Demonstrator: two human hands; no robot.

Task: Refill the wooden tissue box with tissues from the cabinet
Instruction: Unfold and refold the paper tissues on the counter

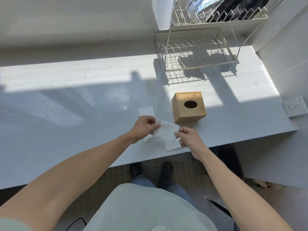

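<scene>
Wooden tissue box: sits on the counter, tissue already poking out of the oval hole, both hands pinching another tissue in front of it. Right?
Not quite. The head view shows the wooden tissue box with a dark, empty oval hole. The rest holds: left hand and right hand pinch a tissue in front.

Single head cam, wide-angle, looks forward and steeply down. Worktop fills mid-frame, both forearms reach in from bottom corners, own torso and shoes visible below. Edges bowed by lens.
</scene>
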